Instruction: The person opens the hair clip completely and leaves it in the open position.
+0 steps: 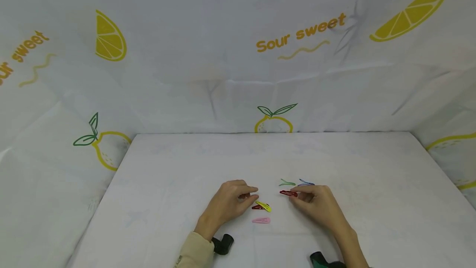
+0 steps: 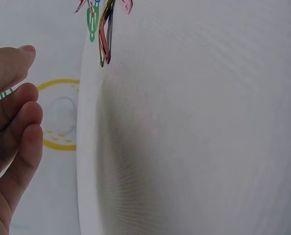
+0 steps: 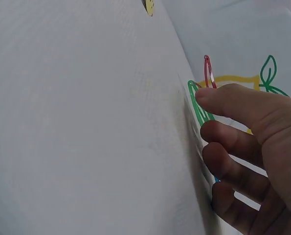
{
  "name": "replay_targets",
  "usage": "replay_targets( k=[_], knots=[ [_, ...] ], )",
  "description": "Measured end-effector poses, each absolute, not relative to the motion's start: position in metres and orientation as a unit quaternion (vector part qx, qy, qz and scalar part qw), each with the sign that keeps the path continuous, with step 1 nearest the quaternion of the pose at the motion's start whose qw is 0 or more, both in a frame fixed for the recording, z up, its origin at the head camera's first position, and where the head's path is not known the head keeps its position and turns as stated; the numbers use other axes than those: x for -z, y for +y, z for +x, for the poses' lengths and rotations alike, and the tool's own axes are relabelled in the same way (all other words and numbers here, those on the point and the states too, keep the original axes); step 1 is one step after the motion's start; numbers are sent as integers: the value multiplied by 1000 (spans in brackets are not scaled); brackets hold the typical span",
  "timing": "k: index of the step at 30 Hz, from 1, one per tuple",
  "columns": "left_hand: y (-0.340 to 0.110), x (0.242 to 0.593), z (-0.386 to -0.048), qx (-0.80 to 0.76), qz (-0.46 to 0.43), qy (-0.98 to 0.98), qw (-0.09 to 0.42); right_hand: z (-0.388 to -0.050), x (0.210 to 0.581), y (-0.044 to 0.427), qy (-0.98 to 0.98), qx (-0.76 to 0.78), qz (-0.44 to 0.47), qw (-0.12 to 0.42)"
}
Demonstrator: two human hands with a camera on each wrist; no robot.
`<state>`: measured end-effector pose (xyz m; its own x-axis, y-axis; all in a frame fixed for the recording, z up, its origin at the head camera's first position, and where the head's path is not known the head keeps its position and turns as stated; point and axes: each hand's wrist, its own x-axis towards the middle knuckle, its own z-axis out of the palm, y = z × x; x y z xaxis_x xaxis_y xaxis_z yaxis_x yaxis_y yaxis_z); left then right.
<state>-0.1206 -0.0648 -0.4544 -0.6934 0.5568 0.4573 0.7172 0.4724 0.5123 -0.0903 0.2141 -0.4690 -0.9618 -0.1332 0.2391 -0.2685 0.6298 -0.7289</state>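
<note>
My right hand (image 1: 316,204) pinches a red snap hair clip (image 1: 288,193) between thumb and forefinger, just above the table. In the right wrist view, one end of that red clip (image 3: 207,66) sticks out past the thumb. Behind it lie a green hair clip (image 1: 287,183) and a blue hair clip (image 1: 306,183), both with their arms spread. My left hand (image 1: 231,199) hovers beside a yellow hair clip (image 1: 265,206), which lies across another red hair clip (image 1: 255,207). Its thumb and fingers are apart and hold nothing. A pink hair clip (image 1: 261,220) lies nearer.
The white table (image 1: 167,168) has its far edge against a pale cloth backdrop (image 1: 178,53) printed with lemons and lettering. Dark wrist devices show below both hands, one at the left wrist (image 1: 224,244) and one near the right forearm (image 1: 322,259).
</note>
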Motion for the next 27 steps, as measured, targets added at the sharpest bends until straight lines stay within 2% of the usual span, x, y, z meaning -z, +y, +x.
replay_targets(
  k=[10,21,27],
  knots=[
    [-65,454,-119,356,-374,-850,103,-91,475,215,-902,-402,122,95],
    [-66,455,-119,364,-377,-846,101,-92,475,214,-910,-398,93,65],
    [-67,455,-119,365,-378,-845,99,-93,475,213,-912,-394,91,67]
  ],
)
